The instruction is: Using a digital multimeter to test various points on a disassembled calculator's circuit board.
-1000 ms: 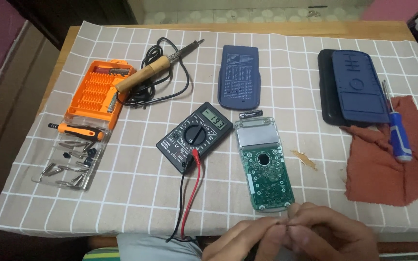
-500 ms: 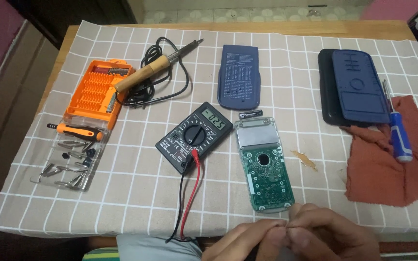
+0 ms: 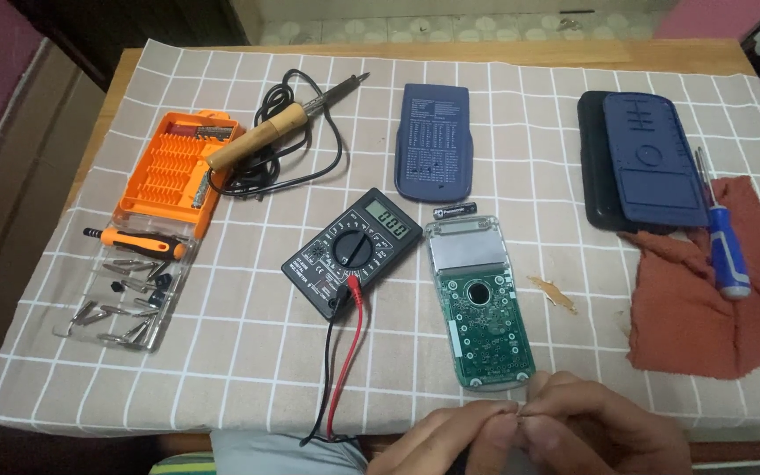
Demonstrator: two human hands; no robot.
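Both hands meet at the near edge of the table; the left hand (image 3: 446,440) and the right hand (image 3: 600,431) press their fingertips together around something very small, too small to tell what it is; it may be the probe tips, because the red lead (image 3: 349,352) and the black lead (image 3: 325,369) run from the meter (image 3: 352,251) down toward the hands, but this part is hidden. Both hands are closed in a pinch, not open.

The board (image 3: 481,303) lies just beyond the hands, on the far side, almost touching the right hand's fingers; its long axis runs from near to far, with the display end far and the rounded end near. The right hand is the nearer one to it; the left hand is a little to the left, close to the leads.

Farther away lie the back cover (image 3: 434,141), a small battery (image 3: 455,210), the soldering iron (image 3: 274,132), the orange bit case (image 3: 178,167), the screwdriver (image 3: 723,237) on the red cloth (image 3: 705,317), and a dark case (image 3: 644,163).
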